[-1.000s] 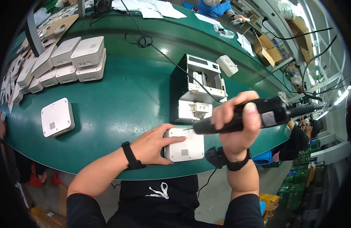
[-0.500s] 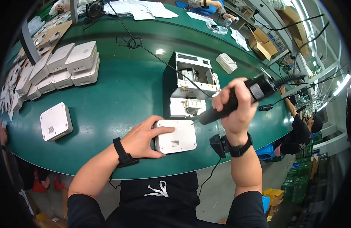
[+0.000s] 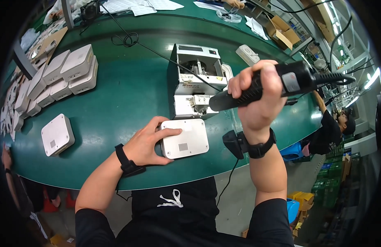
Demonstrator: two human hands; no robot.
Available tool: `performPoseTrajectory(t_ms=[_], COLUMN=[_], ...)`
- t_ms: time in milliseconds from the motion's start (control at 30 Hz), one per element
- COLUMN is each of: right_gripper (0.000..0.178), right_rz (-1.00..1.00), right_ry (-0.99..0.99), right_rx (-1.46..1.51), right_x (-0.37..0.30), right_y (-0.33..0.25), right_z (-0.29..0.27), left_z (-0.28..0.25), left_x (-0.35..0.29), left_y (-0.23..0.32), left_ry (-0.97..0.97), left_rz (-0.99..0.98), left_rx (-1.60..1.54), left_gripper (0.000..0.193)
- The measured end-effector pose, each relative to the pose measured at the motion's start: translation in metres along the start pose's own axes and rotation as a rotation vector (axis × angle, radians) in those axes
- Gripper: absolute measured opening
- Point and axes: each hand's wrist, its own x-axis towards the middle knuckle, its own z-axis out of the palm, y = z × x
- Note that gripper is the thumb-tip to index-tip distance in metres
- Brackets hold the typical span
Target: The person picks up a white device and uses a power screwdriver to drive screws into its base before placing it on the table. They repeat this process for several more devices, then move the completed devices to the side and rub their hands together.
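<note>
Lifting away from the white box (image 3: 186, 145), the right hand (image 3: 262, 96) is carrying a black power driver (image 3: 301, 76) whose nose, half a second ago, was pointing down at the box's far right corner. Now the driver is lying flatter in the grip, and its nose is showing against the front of a black-and-silver machine (image 3: 189, 85); its bit cannot be made out. The right fingers are wrapping closed around the driver's handle.

The left hand (image 3: 143, 144) is keeping its hold, as before, on the box's left end. Its index finger is stretching across the top face, its thumb is pressing near the near left corner, and other fingers are curling at the far left corner, so the hand is clamping the box between them.

The box is lying flat near the near edge of the green surface (image 3: 124, 99), just in front of the machine. A second white box (image 3: 56, 136) is resting toward the surface's left end, and stacked white boxes (image 3: 77, 66) are standing toward its far left corner.
</note>
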Motion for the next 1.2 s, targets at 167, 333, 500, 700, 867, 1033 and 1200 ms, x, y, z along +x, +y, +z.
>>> performPoseTrajectory(t_ms=[167, 333, 500, 700, 867, 1033, 1200], right_gripper=[0.027, 0.029, 0.03, 0.029, 0.03, 0.031, 0.03], right_rz=[0.124, 0.213, 0.211, 0.212, 0.225, 0.192, 0.175], right_ry=[-0.062, -0.05, -0.076, -0.099, -0.091, -0.144, -0.16], right_rx=[-0.184, -0.038, 0.014, -0.015, 0.012, 0.036, 0.044], right_x=[0.005, -0.019, -0.052, -0.07, -0.077, -0.082, -0.081], right_y=[0.011, -0.003, -0.022, -0.019, -0.003, 0.0, -0.001], right_z=[0.003, -0.011, -0.029, -0.034, -0.042, -0.039, -0.034], left_z=[0.0, -0.001, -0.001, 0.002, 0.004, 0.003, 0.0], left_x=[-0.002, -0.002, -0.001, -0.003, -0.001, -0.001, -0.001], left_y=[0.003, -0.002, -0.004, -0.003, -0.004, -0.005, -0.005], left_ry=[-0.016, -0.016, 0.002, 0.003, -0.003, 0.001, 0.009], left_rz=[-0.01, -0.018, 0.011, -0.015, -0.015, -0.022, -0.006], left_rx=[0.005, -0.022, 0.013, 0.028, 0.03, 0.028, 0.04], left_gripper=[0.072, 0.075, 0.074, 0.074, 0.074, 0.074, 0.074])
